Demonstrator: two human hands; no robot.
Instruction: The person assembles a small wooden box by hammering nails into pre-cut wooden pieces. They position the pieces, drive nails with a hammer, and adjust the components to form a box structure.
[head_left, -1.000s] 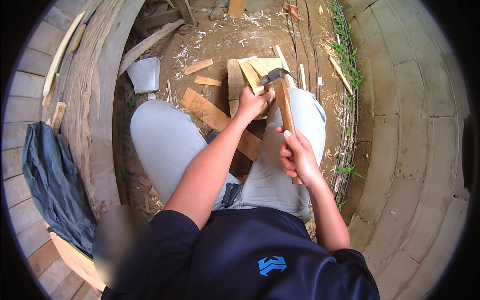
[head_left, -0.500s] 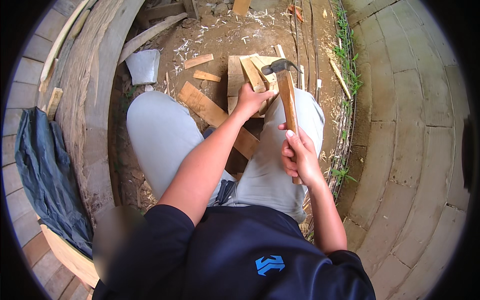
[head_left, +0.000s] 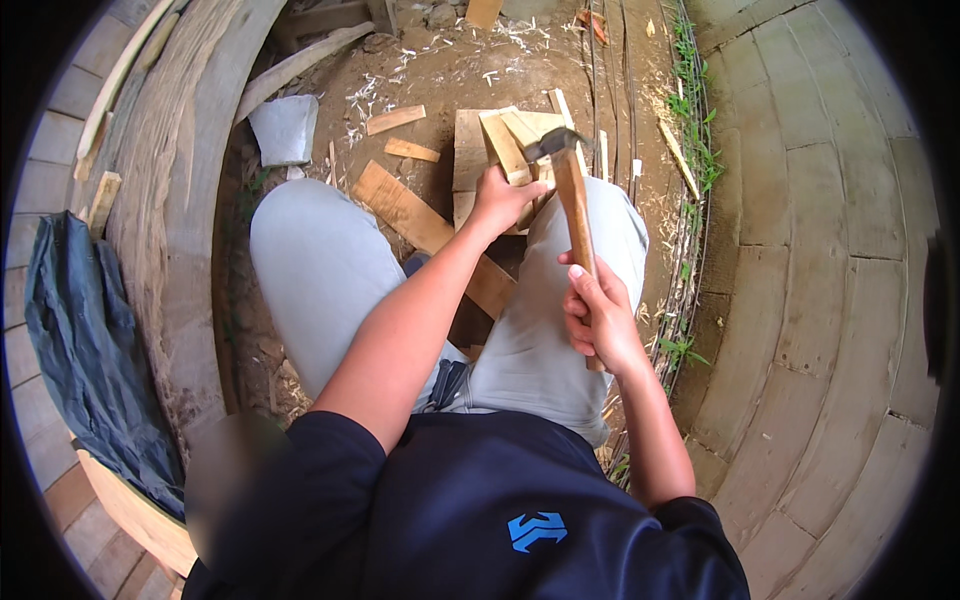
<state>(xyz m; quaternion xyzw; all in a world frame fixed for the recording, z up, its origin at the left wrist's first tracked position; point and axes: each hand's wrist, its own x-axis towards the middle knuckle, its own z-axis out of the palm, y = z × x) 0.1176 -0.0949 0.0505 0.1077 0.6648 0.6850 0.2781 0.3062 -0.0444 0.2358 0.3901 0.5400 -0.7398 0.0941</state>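
Note:
My right hand [head_left: 600,310] is closed round the wooden handle of a claw hammer [head_left: 574,190]. The hammer's dark metal head is up at the far end, over the right side of some joined wooden pieces. My left hand [head_left: 502,203] grips a wooden piece [head_left: 505,150] of that small assembly between thumb and fingers. Beneath it stands a squat wooden block [head_left: 470,160], just beyond my knees. The hammer head overlaps the assembly in view, so I cannot tell whether they touch. A nail, if any, cannot be made out.
A long plank [head_left: 405,215] lies slanting on the dirt between my legs, with small offcuts [head_left: 395,120] beyond it. A grey stone block [head_left: 284,130] sits left of my knee. A heavy timber [head_left: 185,180] and dark plastic sheet [head_left: 85,310] line the left; a block wall [head_left: 820,250] the right.
The hammer head has dropped slightly nearer to the wooden pieces and turned a little. My left hand keeps its hold in the same place.

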